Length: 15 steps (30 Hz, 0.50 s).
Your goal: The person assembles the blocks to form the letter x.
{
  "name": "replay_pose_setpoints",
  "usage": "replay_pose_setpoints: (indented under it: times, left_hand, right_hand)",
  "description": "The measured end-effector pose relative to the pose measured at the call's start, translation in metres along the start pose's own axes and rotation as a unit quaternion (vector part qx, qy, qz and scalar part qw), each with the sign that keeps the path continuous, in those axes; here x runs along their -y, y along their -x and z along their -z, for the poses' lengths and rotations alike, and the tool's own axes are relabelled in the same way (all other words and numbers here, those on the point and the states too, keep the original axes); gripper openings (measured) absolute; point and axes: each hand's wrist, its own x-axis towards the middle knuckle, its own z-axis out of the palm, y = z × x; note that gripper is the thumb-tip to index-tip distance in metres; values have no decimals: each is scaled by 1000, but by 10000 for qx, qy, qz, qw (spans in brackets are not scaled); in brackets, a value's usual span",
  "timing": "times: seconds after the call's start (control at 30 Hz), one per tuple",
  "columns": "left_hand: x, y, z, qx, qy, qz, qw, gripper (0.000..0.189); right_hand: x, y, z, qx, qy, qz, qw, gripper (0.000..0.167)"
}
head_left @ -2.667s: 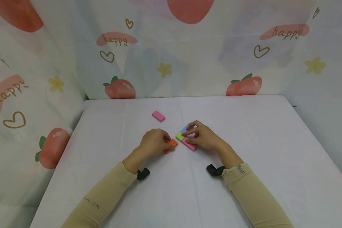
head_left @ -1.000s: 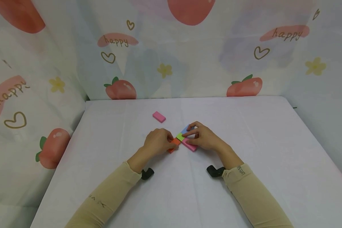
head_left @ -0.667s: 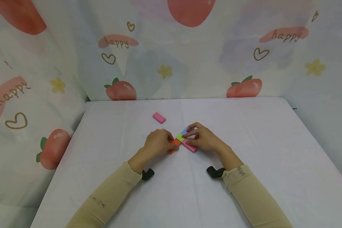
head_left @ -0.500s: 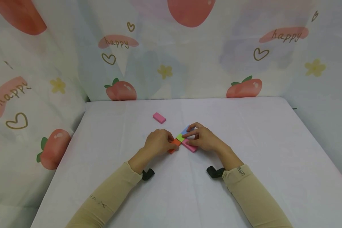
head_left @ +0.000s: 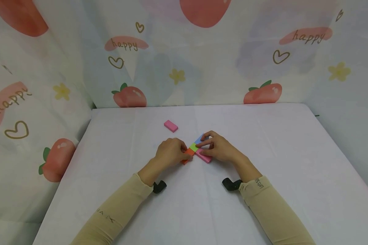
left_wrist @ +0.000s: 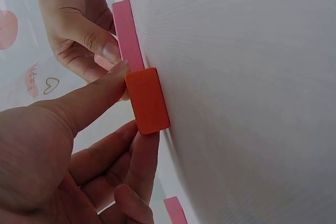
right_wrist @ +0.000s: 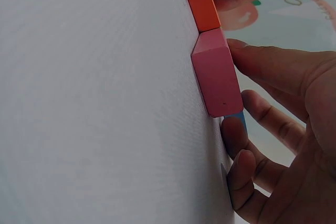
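Observation:
My left hand (head_left: 170, 151) pinches an orange rectangular block (left_wrist: 148, 100) between thumb and fingers, flat on the table. One end of it meets a small green block (head_left: 193, 147). A blue block (head_left: 198, 140) extends from the green one's far side, partly under my right fingers. On the near right lies a pink block (right_wrist: 218, 80), touching the orange one at a corner. My right hand (head_left: 219, 147) holds this group: its thumb lies on the pink block, while the other fingers curl down over the green and blue blocks. The blue block's far end is hidden.
A second pink block (head_left: 171, 126) lies alone farther back, left of centre. White cloth covers the table (head_left: 184, 211). Printed fabric (head_left: 214, 61) hangs behind and along both sides. A black wrist-worn piece (head_left: 232, 184) juts from each sleeve.
The left hand has slid the orange block rightward until it meets the green block; over the last second it stays there. My right hand and the other blocks have barely moved.

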Motion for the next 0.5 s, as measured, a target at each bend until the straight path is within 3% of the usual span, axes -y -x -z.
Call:
replay_pose_setpoints:
  times: [0.5]
  left_hand:
    - [-1,1,0,39,65,31,10000,41]
  right_hand:
    - [0,1,0,-13,16,33,10000,27]
